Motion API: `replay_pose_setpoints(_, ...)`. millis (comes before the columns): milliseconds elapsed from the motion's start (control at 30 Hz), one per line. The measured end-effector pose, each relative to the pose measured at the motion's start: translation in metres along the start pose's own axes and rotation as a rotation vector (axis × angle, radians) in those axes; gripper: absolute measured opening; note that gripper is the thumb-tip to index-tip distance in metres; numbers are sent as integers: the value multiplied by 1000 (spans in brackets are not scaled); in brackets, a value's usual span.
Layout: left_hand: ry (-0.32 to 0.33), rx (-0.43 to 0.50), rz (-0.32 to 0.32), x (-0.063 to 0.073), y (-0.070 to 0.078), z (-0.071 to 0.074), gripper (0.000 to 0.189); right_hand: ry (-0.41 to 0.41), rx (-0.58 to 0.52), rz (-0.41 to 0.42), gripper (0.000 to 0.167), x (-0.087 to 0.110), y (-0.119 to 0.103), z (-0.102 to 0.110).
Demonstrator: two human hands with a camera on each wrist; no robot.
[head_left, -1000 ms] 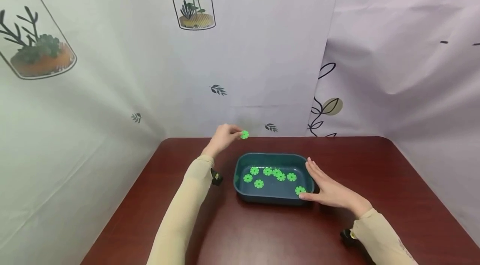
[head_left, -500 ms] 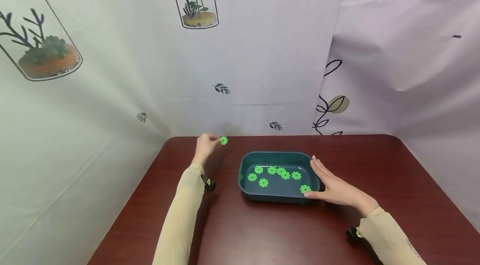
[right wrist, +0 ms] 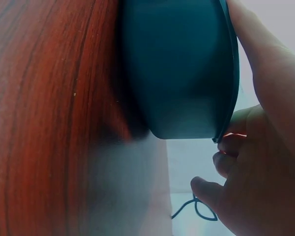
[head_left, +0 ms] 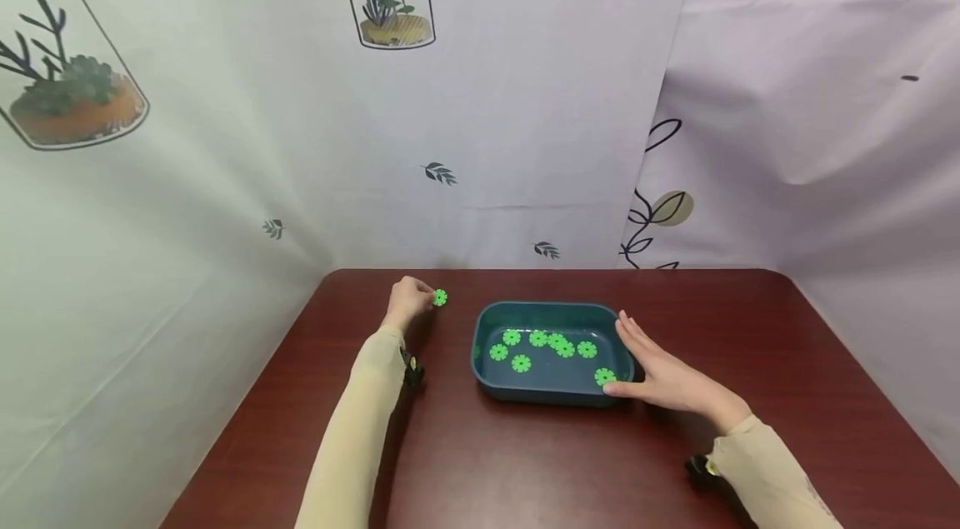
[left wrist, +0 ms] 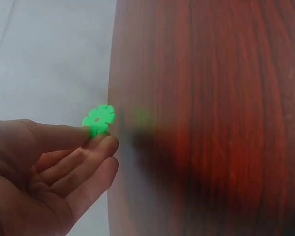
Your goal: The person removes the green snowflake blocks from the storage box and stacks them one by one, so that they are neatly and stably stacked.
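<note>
My left hand (head_left: 408, 299) is low over the table's back left, left of the bin. It pinches a green flower-shaped plastic disc (head_left: 440, 297) between thumb and fingers. In the left wrist view the notched disc (left wrist: 99, 120) with a centre hole stands out past the fingertips. My right hand (head_left: 667, 376) is spread against the right end of a dark teal rectangular bin (head_left: 551, 396), its thumb at the near rim and its straight fingers at the far right corner. Several more green discs (head_left: 521, 363) lie flat inside, some overlapping. The right wrist view shows the bin's outer wall (right wrist: 182, 73) beside the hand.
The reddish-brown wooden table (head_left: 465, 462) carries the bin near its back. A pale printed cloth (head_left: 540, 121) hangs right behind the table and at both sides. Dark wrist cameras (head_left: 412, 366) sit under both sleeves.
My left hand has carried the green disc leftward, away from above the bin's far left side, and lowered it towards the table. The right hand stays at the bin.
</note>
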State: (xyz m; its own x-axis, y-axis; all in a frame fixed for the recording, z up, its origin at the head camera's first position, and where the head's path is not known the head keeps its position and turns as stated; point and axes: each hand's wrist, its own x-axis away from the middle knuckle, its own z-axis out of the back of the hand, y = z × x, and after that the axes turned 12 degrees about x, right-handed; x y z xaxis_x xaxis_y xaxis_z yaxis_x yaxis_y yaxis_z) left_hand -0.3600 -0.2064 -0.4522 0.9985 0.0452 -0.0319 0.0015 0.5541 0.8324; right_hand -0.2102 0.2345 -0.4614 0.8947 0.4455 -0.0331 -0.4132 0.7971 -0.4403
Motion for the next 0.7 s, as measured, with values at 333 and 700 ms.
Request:
replay_pose_setpoints(333,-16,-40,23,-4,-6,-1,21,-6,-21,-15,113,0,-2,0)
replay_pose_setpoints(700,7,7,56,-11,-14,-4,21,-4,-20,-31,114,-1,-3,1)
